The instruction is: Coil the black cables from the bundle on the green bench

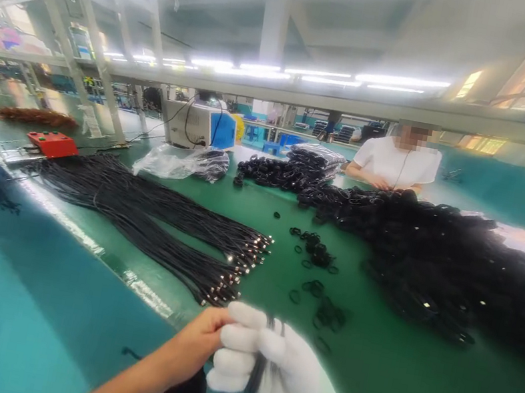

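My left hand [203, 335], bare, is closed, its fingertips meeting the gloved fingers of the other hand. Whatever it pinches is hidden behind the glove. My right hand [283, 369] wears a white knit glove, and its fingers are curled in. Several thin black bands [256, 375] run across those gloved fingers. Just beyond both hands lie the metal plug ends [230, 282] of long black cables [148, 210], spread in two bundles on the green table [261, 206]. Small black loops [318, 250] are scattered to the right of the plugs.
A big heap of coiled black cables [435, 254] covers the table's right side. Toward the back are a clear plastic bag [172, 160], a blue-and-white machine [198, 125] and a red control box [52, 144]. A person in a white shirt [395, 162] works across the table.
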Demonstrator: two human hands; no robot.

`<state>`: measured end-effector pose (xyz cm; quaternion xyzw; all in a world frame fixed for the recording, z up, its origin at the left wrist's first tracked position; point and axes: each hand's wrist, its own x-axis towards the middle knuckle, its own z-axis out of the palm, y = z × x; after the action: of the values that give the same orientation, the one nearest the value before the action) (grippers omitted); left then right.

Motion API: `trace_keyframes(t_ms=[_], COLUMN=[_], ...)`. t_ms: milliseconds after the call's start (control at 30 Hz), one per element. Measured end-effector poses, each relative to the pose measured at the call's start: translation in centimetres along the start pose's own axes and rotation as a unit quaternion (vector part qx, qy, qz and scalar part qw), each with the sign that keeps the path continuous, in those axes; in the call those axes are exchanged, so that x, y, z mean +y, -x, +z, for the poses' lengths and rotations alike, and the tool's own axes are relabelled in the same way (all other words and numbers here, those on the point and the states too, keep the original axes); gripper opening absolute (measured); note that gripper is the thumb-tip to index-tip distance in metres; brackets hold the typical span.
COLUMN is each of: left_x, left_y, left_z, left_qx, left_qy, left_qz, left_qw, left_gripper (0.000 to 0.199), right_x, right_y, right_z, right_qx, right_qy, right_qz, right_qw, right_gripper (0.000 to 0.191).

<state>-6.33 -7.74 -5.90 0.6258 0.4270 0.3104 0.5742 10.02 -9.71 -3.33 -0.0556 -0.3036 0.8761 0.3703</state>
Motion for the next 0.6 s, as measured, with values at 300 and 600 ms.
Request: trace_keyframes(t_ms=[300, 600], left_x=[1.9, 6.4], left_y=[2.6, 0.4], left_z=[2.6, -1.1], left_qx=[0.064, -0.018], left_qy=[-0.417, -0.420], left_qz=[0.074, 0.178], left_qw=[0.904, 0.890], left_gripper=[0.025, 0.003], right_x=[-3.3, -1.3], right_y=[-0.2, 1.6], right_z=[-1.7, -1.3], right_qx=[0.198, 0.051], right_qy=[0.040, 0.093], right_qz=[-0.122, 0.102], right_qw=[0.972, 0.989], right_gripper=[0.033, 0.037])
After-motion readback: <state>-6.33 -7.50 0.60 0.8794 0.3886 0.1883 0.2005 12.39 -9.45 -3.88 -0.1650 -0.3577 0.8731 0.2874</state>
